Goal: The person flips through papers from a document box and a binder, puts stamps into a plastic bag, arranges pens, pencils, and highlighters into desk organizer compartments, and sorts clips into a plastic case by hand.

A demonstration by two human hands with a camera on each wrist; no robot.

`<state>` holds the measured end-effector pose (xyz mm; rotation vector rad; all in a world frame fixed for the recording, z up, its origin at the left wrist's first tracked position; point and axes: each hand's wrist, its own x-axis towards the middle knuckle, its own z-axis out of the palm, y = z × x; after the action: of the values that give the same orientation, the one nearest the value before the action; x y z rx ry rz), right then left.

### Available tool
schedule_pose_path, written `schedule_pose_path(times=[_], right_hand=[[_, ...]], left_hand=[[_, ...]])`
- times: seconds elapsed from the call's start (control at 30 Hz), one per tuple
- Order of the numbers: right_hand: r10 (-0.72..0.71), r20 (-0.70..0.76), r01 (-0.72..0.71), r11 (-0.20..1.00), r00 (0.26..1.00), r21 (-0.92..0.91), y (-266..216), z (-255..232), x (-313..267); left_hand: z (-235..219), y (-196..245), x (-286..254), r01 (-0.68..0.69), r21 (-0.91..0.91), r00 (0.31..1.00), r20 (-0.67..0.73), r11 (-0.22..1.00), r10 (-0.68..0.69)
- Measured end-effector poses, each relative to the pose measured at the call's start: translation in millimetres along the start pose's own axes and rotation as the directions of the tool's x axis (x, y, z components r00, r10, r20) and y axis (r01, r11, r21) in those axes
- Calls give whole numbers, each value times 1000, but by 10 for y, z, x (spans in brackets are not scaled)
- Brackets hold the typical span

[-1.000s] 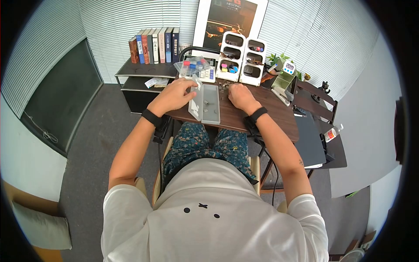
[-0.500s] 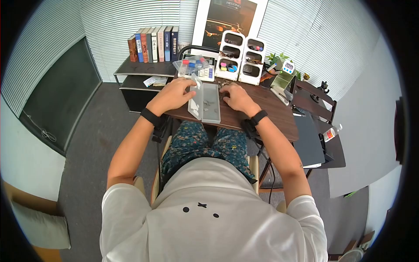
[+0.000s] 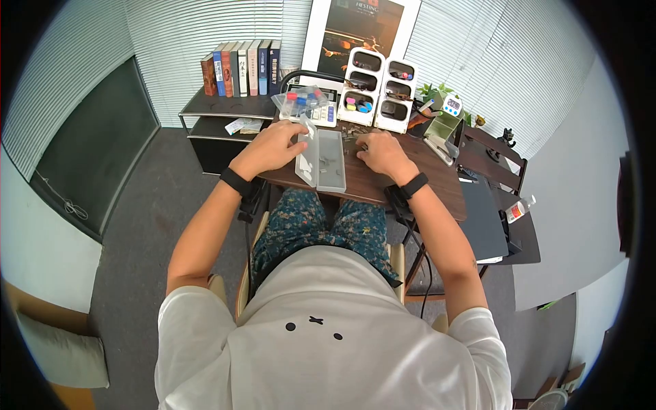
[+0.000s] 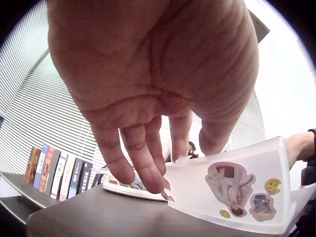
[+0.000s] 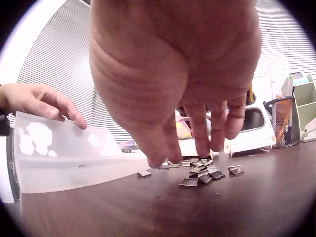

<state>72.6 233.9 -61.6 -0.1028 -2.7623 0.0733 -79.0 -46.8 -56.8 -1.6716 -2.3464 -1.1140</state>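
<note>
A translucent plastic pencil case [image 3: 332, 179] lies on the desk with its sticker-covered lid [image 4: 187, 190] raised on the left. My left hand [image 3: 272, 145] rests its thumb and index finger at the lid's upper edge, the other fingers hanging loosely. Inside the case are some small metal pieces. To its right, a loose pile of small metal clips [image 5: 200, 173] lies on the dark wood. Over that pile, my right hand [image 3: 386, 156] points its fingers down, thumb and index fingertips a little apart by the clips at the pile's near left.
Behind the case are a white calculator [image 3: 326, 115] and a clear bag [image 3: 301, 100] with red and blue items. White compartment organisers [image 3: 360, 89] stand at the back. Towards the right are a mesh pen holder [image 5: 281, 121], a green holder [image 3: 445, 127] and a stapler [image 3: 437, 150].
My right hand moved left to the case's edge, then back right over the metal clips. My left hand has stayed at the lid.
</note>
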Motion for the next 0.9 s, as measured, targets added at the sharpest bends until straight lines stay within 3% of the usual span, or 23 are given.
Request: schedule_pose_path(times=[0.07, 0.2, 0.47, 0.6, 0.7, 0.77, 0.8, 0.87, 0.9], right_hand=[[28, 41, -25, 996, 999, -87, 98, 21, -62], [-1, 84, 4, 999, 996, -42, 217, 86, -49], [49, -39, -52, 995, 998, -90, 306, 203, 0], [-16, -81, 10, 997, 997, -81, 357, 225, 44], [22, -139, -20, 1000, 990, 17, 157, 99, 74], [11, -189, 44, 958, 982, 284, -61, 9, 78], [14, -191, 41, 958, 982, 283, -137, -8, 101], [54, -76, -8, 861, 996, 509, -269, -22, 159], [83, -2, -70, 851, 997, 521, -313, -37, 202]], left_hand=[[10, 5, 11, -9, -8, 1000, 0, 1000, 9], [0, 26, 19, 5, 2, 1000, 8, 1000, -5], [-6, 18, -1, 2, -4, 1000, 9, 1000, -2], [3, 14, 3, 10, -9, 1000, 4, 1000, -10], [-5, 11, 6, 14, -12, 1000, 6, 1000, -14], [11, 12, 8, 16, -22, 1000, 12, 1000, -16], [13, 7, 15, 19, -9, 1000, 13, 1000, -18], [14, 6, 22, 21, 6, 1000, 13, 1000, -21], [17, 6, 17, 21, -7, 1000, 11, 1000, -20]])
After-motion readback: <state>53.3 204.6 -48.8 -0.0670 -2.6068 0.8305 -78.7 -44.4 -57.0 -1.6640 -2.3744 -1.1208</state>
